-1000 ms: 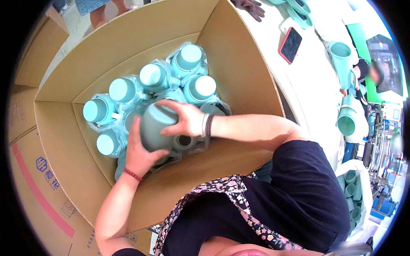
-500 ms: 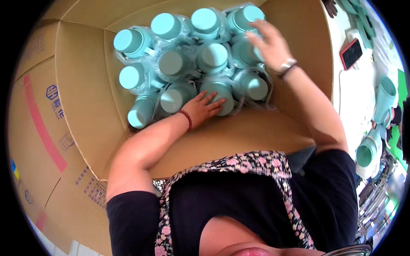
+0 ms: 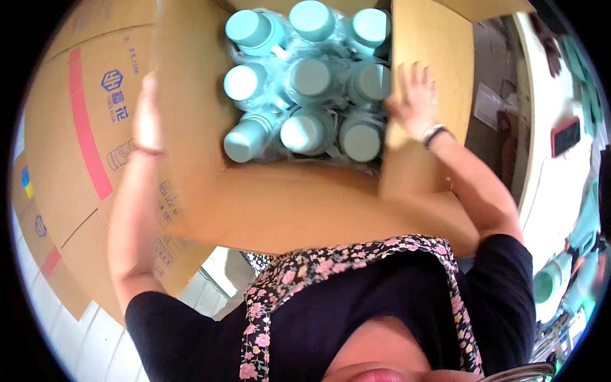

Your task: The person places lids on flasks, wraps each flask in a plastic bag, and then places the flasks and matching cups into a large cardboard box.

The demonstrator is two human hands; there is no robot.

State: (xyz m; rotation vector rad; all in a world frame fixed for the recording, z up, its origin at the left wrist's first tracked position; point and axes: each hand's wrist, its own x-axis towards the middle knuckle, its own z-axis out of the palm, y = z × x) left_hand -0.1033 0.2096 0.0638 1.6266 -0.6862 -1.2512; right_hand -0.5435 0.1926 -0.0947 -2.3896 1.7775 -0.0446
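An open cardboard box [image 3: 305,204] stands in front of me. Several turquoise cups [image 3: 310,76] with handles are packed inside it in rows, clear plastic film [image 3: 280,95] around them. My right hand [image 3: 418,102] lies on the right flap [image 3: 439,57], which leans inward and covers the edge of the right-hand cups; its fingers are spread. At the outer edge of the left flap [image 3: 191,95] is my left hand [image 3: 148,114], seen edge-on and somewhat blurred, fingers stretched out along the cardboard. Neither hand touches a cup.
More printed cardboard [image 3: 95,165] with a pink stripe stands to the left. On the right runs a white tabletop [image 3: 534,191] with a red-edged phone [image 3: 565,137]. Further turquoise cups [image 3: 552,280] lie at the lower right.
Both hands have left the cups: the left moved out to the left flap, the right down onto the right flap. The right flap now leans inward over the cups' edge.
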